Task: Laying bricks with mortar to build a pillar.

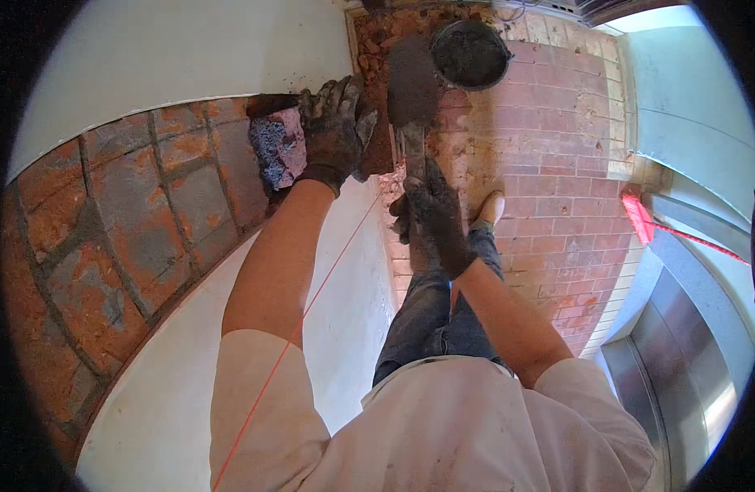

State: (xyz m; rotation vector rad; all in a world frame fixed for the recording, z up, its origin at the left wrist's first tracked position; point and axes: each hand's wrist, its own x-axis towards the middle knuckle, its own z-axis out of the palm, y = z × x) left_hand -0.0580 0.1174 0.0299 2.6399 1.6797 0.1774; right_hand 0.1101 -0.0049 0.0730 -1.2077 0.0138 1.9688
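My right hand, in a dark, dirty glove, is closed around the handle of a trowel. The trowel's broad dark blade points away from me, beside a round black bucket holding dark grey material. Also gloved, my left hand lies over the far end of the brick wall top, its fingers stretched out and pointing away. Just left of it is a pinkish brick with a rough, bluish-grey patch. Beyond that, bricks with grey joints run toward the lower left. What lies under my left palm is hidden.
A thin red string runs past my left arm. White wall faces flank the brickwork. Below is a red paver floor with rubble at the far end. A red broom and metal doors are at right.
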